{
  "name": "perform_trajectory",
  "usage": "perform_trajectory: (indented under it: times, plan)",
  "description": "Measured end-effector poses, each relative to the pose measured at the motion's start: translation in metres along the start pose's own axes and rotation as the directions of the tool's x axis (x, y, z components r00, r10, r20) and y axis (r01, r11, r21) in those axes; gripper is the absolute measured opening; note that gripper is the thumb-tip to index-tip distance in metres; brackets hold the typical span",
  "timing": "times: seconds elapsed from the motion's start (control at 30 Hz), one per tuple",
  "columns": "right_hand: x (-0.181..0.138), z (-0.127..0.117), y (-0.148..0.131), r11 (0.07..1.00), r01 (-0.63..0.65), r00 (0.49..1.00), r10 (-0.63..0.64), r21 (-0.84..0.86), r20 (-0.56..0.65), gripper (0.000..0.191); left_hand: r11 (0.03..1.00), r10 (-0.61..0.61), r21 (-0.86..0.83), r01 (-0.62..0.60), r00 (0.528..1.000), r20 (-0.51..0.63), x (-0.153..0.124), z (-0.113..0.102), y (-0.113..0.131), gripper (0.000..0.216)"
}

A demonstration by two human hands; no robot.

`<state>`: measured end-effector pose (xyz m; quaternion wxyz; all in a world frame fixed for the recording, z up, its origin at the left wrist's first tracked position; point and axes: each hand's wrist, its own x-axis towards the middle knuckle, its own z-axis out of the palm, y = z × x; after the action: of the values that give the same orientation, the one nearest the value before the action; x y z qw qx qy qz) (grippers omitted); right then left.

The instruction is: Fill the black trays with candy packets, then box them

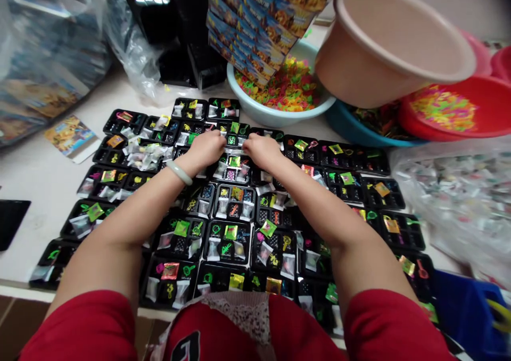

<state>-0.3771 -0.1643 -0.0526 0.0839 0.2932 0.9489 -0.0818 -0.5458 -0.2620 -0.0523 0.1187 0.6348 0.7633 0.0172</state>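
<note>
Black trays looked largely filled

On the desk, most held packets; some seemed underfilled. Left hand and right hand curled their fingers over the middle trays; whether they gripped anything, I couldn't tell.

Has left hand and right hand close together among black trays of wrapped pieces and bright trinkets on the bench; faces a pale blue basin beside a beige bucket.
</note>
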Motion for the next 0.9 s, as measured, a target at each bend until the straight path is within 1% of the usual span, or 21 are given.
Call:
perform_trajectory:
  times: [0.1,0.2,0.33,0.47,0.57,0.67,0.77,0.9]
  plan:
    - [0.014,0.000,-0.005,0.995,0.063,0.997,-0.059,-0.079,0.048,0.033,0.994,0.071,0.079,-0.078,0.994,0.088,0.014,0.000,0.005,0.025]
    - [0.019,0.000,-0.012,0.992,0.072,0.994,-0.063,-0.105,0.086,0.031,0.989,0.104,0.095,-0.117,0.986,0.132,0.022,0.002,0.005,0.025]
    - [0.020,0.000,-0.020,0.993,0.052,0.992,-0.040,-0.103,0.116,0.031,0.986,0.129,0.082,-0.142,0.980,0.155,0.028,0.005,0.004,0.025]
    - [0.021,0.003,-0.023,0.998,0.017,0.996,-0.011,-0.064,0.093,0.034,0.977,0.169,0.104,-0.185,0.974,0.149,0.029,0.007,0.003,0.025]
    - [0.022,0.006,-0.020,0.999,-0.007,0.996,0.010,-0.038,0.087,0.032,0.972,0.189,0.122,-0.202,0.976,0.107,0.028,0.008,0.000,0.025]
    - [0.021,0.008,-0.015,1.000,-0.007,0.997,0.009,-0.026,0.077,0.029,0.976,0.208,0.066,-0.209,0.978,0.033,0.026,0.008,-0.011,0.024]
    - [0.020,0.010,-0.010,1.000,-0.004,0.999,0.003,0.019,0.046,0.026,0.973,0.209,-0.085,-0.215,0.976,-0.067,0.024,0.010,-0.026,0.022]
    - [0.021,0.011,-0.005,0.988,-0.016,1.000,0.016,0.156,0.006,0.022,0.920,0.156,-0.333,-0.205,0.973,-0.169,0.022,0.014,-0.039,0.015]
